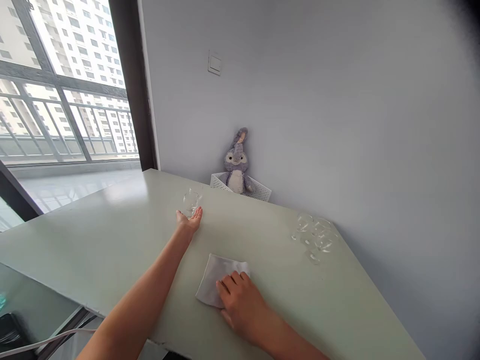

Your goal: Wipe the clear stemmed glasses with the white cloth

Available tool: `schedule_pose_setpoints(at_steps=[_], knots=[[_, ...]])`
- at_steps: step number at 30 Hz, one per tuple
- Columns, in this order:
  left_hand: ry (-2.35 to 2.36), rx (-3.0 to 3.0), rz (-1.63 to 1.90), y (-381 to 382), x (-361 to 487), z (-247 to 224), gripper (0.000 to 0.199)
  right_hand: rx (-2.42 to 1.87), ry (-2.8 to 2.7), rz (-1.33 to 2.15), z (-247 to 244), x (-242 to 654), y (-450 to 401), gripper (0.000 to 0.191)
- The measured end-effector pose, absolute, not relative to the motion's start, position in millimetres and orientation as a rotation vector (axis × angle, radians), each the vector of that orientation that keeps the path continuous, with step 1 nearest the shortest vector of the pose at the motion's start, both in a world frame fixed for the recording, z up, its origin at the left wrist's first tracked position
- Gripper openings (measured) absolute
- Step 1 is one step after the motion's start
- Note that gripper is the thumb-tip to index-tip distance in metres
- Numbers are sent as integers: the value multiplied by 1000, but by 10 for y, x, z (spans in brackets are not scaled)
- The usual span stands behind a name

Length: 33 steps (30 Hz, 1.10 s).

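Observation:
My left hand (189, 220) reaches far over the table, palm turned up, with thumb and fingers spread apart. Just beyond it stands a clear stemmed glass (191, 200), its lower part close to my fingers; whether they touch is hard to tell. Another transparent glass (196, 189) shows faintly behind it. Nearer to me, a folded light grey cloth (213, 282) lies on the table. My right hand (242, 302) rests palm down on the cloth's right side, fingers loosely bent and a little apart, not wrapped round it.
Several clear stemmed glasses (315, 235) are grouped on the right of the pale table (123, 245), near the wall. Behind the far edge, a grey plush rabbit (236, 167) sits in a white perforated basket (260, 191). A white cable (48, 341) runs below the left front edge.

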<state>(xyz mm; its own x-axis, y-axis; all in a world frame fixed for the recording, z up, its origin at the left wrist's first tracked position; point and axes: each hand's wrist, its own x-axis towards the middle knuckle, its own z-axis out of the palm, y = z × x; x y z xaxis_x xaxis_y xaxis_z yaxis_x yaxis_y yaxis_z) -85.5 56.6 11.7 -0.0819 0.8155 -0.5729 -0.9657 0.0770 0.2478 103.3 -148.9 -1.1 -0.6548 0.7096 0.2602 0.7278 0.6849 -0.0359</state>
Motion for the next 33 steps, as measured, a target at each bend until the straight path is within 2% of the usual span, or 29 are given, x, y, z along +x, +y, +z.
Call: schedule_pose_setpoints(at_steps=[4,7,11,15,19,22,27,33], knots=[[623,-248,1507,620,-861,71,25,-1234,-2699,-262,-243,950,-1366,18],[559,-224,1501,634,-847,60,20,-1267,-2669,-187,-274,961,-1315,13],[494,-203,1510,627,-832,73,17,-1324,-2363,292,-166,1054,-1253,16],[481,-161,1523,575,-775,127,19,-1342,-1573,910,28,1275,-1102,11],[467,-46,1507,487,-568,263,19,-1156,-808,1246,300,1512,-958,22],[476,204,1491,411,-315,409,19,-1036,-632,1185,541,1598,-898,25],[485,667,1525,237,125,628,22,-938,-725,925,837,1544,-817,37],[480,941,1503,-3,373,682,26,-953,-1106,832,850,1357,-752,27]])
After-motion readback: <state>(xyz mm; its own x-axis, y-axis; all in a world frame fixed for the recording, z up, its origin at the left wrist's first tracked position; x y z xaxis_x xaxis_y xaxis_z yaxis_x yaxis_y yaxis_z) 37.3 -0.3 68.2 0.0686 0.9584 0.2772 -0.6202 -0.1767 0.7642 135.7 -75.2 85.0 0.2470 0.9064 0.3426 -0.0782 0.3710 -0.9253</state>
